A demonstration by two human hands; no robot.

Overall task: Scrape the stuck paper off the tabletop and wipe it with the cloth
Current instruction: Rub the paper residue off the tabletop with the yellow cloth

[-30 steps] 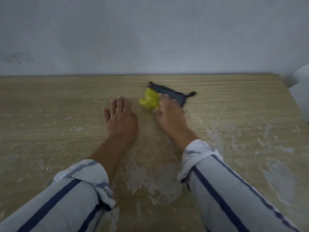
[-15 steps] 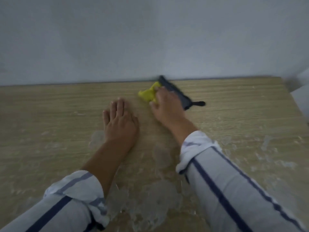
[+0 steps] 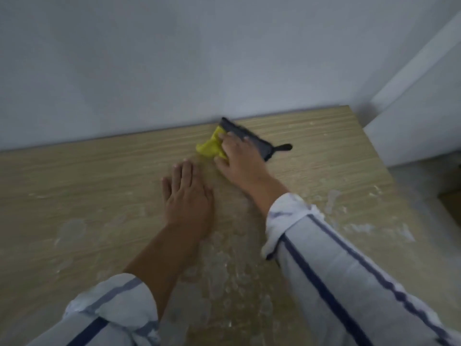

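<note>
- Yellow on one side and dark grey on the other, the cloth lies bunched at the far edge of the tabletop, close against the pale wall. A small dark tab sticks out of its right end.
- The right hand lies palm down on the cloth. Its fingers are stretched fairly straight and close together across the grey part, pressing it to the wood. The thumb runs alongside the yellow fold. Blur hides whether the thumb nips any fabric.
- The left hand rests flat on the bare wood just beside the right hand, nearer the person. Its fingers are straight and held side by side with the thumb tucked in. It holds nothing.
- Whitish paper residue is stuck to the wood-grain surface in patches. The thickest patch lies between the two forearms, and thinner flecks are scattered to the left and right.
- Both forearms reach out of rolled white sleeves with dark blue stripes.
</note>
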